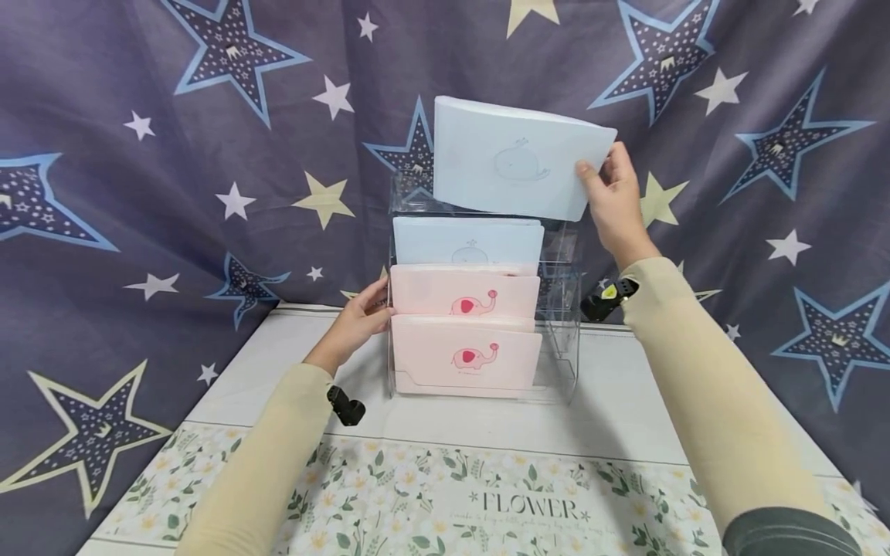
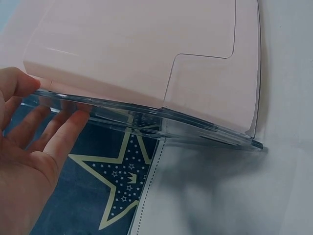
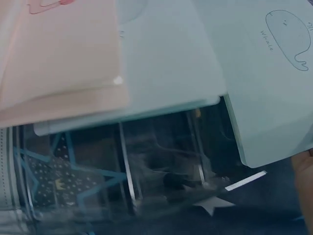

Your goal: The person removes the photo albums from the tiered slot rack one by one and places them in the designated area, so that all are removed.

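My right hand point(image 1: 615, 201) pinches the right end of a light blue notebook point(image 1: 501, 174) with a whale drawing, thumb on its front cover. The notebook is raised and slightly tilted, just above the back of a clear tiered rack point(image 1: 566, 351). My left hand point(image 1: 358, 328) holds the rack's left side; in the left wrist view its thumb and fingers point(image 2: 68, 134) are around the clear side panel. Standing in the rack are another light blue whale notebook point(image 1: 424, 239) and, in front of it, pink notebooks point(image 1: 424, 347) with red elephants.
Under the rack is a white table surface point(image 1: 431, 421). A floral mat point(image 1: 389, 494) with the word FLOWER lies along the near side. Behind everything hangs a dark curtain point(image 1: 334, 38) patterned with stars.
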{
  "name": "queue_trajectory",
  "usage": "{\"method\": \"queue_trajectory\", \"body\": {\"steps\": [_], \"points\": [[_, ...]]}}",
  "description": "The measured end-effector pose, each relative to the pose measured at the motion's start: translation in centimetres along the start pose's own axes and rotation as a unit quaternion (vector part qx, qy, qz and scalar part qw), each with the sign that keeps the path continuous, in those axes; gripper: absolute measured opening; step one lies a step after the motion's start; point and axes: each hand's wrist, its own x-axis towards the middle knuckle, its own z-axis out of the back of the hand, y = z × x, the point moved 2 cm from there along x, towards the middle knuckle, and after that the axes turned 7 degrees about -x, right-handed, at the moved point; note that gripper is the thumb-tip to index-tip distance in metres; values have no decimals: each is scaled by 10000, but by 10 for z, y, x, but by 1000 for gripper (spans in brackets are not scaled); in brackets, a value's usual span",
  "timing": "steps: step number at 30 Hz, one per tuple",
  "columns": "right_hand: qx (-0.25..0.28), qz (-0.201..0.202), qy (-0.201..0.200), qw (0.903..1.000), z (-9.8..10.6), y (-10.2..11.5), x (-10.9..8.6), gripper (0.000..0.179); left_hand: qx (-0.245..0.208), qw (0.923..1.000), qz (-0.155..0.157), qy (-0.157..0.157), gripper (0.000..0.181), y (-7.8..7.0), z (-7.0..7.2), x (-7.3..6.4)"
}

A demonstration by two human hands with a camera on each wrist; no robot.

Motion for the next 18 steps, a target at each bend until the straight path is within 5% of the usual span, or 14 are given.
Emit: {"method": "queue_trajectory", "body": {"steps": [11, 18], "points": [[907, -69, -87, 9958, 41, 14, -6, 20, 45, 10000, -12, -27, 70, 1, -1, 2], [1770, 36, 65, 9842, 71, 19, -21, 27, 15, 10000, -3, -13, 70, 3, -2, 1]]}}
